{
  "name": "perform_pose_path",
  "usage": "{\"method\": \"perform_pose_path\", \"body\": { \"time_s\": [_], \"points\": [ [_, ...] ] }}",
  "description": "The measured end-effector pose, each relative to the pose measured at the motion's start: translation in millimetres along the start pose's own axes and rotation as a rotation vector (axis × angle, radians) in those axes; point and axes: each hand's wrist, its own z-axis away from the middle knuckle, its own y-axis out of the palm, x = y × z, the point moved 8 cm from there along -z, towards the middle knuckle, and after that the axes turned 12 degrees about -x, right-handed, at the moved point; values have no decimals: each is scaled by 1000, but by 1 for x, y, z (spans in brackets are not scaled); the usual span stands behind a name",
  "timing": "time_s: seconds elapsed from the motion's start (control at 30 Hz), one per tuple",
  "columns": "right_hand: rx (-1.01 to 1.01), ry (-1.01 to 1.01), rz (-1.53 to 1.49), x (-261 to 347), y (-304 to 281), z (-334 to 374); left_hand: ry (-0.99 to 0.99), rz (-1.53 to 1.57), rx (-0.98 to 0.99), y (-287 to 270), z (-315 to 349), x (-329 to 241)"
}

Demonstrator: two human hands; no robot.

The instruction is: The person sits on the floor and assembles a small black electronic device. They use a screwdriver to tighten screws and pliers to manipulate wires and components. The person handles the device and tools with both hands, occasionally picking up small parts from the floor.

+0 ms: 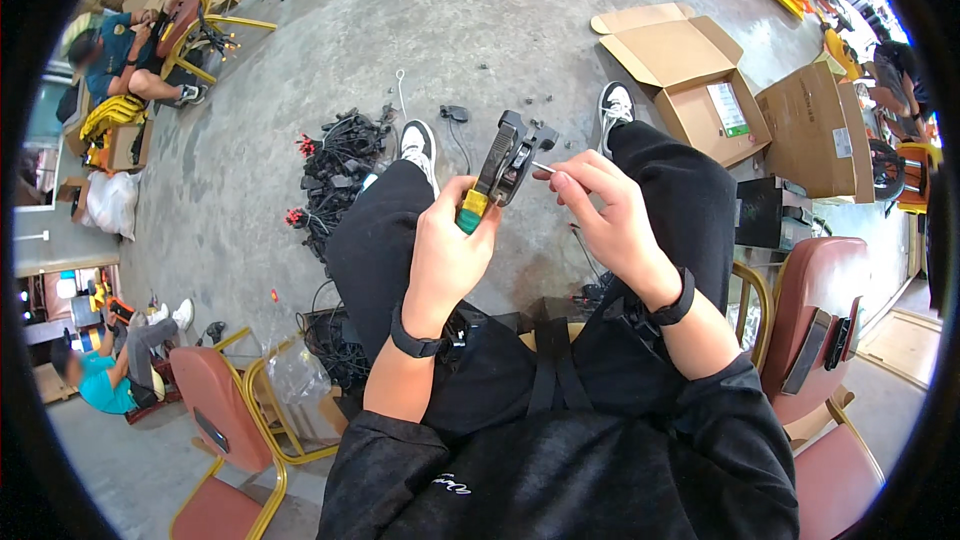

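My left hand [448, 252] is closed round the yellow and green handles of a black-headed wire stripper [500, 162], held up between my knees with its head pointing away from me. Just to its right, my right hand [612, 215] pinches a thin pale wire-like piece [543, 168] between thumb and fingers. The tip of that piece lies close to the side of the tool's head; whether it touches, I cannot tell. Beyond the tool, a small black plug-like part [454, 113] with a cable lies on the floor.
A heap of black cables with red ends [345, 165] lies by my left leg. An open cardboard box [690, 90] and a taller brown carton [815, 130] stand at the right. Chairs [215, 410] flank me. Two people [110, 380] [120, 55] sit at the left.
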Motion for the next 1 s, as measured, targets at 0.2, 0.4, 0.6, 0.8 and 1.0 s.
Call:
{"method": "perform_pose_path", "body": {
  "time_s": [0.2, 0.4, 0.6, 0.8, 1.0],
  "points": [
    [-102, -210, 164, 15, -6, 0, 15, -38, 0, -1, 0, -2],
    [-139, -241, 200, 17, -8, 0, -1, -60, 30, 1, 0, -3],
    [-139, -464, 406, 32, -5, 1, 46, -46, -43, -3, 1, -4],
    [-104, -446, 425, 32, -3, 1, 56, -42, -53, -3, 0, -4],
    [-96, -491, 384, 41, -2, 1, 31, -10, -59, -7, 0, -4]
  ]
}}
